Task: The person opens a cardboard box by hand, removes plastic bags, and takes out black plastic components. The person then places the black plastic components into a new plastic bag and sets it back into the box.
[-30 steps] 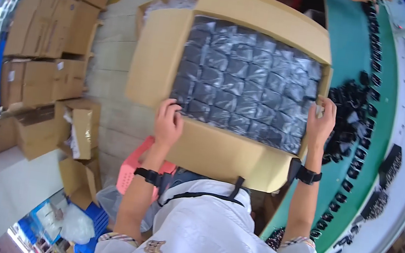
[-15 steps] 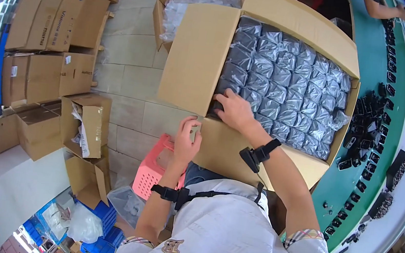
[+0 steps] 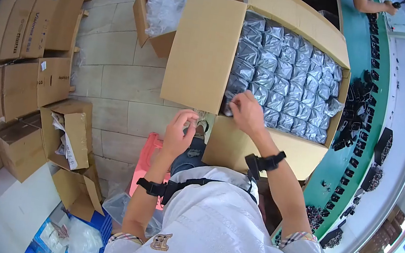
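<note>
A big open cardboard carton [image 3: 203, 49] stands in front of me, packed with rows of several silver foil bags [image 3: 291, 82]. My right hand [image 3: 247, 113] rests on the near left corner of the rows, its fingers pinching a silver bag [image 3: 230, 99] at the edge. My left hand [image 3: 180, 132] hovers just below the carton's left flap, by its near corner. Its fingers are curled together, and I cannot tell whether they hold anything. Both wrists carry black straps.
A second open carton [image 3: 178, 4] with clear plastic bags stands behind on the left. Stacked cartons [image 3: 27, 9] line the left, with small open cartons [image 3: 70, 128] nearer. A pink crate [image 3: 149, 155] sits below my left arm. A green bench [image 3: 367, 98] with black parts runs on the right, another person's arm [image 3: 374, 6] at its far end.
A second ago both hands gripped the carton's near edge at either side. My right hand has moved left onto the bags' corner, and my left hand has dropped below the flap.
</note>
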### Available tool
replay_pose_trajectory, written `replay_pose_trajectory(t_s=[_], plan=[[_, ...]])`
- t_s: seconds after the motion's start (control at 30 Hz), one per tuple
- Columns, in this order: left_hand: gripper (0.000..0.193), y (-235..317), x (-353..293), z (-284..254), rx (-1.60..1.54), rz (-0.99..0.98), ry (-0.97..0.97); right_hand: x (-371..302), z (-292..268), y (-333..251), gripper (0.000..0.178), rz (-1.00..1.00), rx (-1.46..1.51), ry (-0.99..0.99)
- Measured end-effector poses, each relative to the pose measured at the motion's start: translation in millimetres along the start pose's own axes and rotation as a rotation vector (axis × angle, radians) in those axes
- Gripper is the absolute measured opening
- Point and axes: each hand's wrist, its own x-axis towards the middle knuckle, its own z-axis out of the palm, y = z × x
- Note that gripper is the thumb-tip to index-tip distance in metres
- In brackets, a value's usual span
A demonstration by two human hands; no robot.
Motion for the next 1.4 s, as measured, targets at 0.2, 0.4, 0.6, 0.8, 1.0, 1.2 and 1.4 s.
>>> replay_pose_trajectory(t_s=[0.2,0.4,0.6,0.8,1.0,1.2,1.4], plan=[[0.014,28,19,4,-0.081,-0.067,-0.068,-35,-45,18,0.010,0.088,0.348,0.093],[0.029,56,81,66,0.413,0.003,-0.256,-49,-30,-1,0.011,0.028,0.311,0.047],[0.032,36,72,75,0.515,0.058,-0.278,-53,-31,10,0.011,0.031,0.399,0.019],[0.023,88,44,41,0.097,0.255,-0.183,17,-39,9,0.019,-0.013,0.309,0.173],[0.025,84,38,42,-0.074,0.316,-0.210,64,8,7,0.027,-0.128,-0.395,0.061],[0.015,47,25,29,-0.342,-0.289,-0.124,43,7,2,0.017,-0.089,-0.125,0.308],[0.015,69,57,36,-0.220,-0.250,-0.154,32,-19,27,0.011,-0.085,0.039,0.417]])
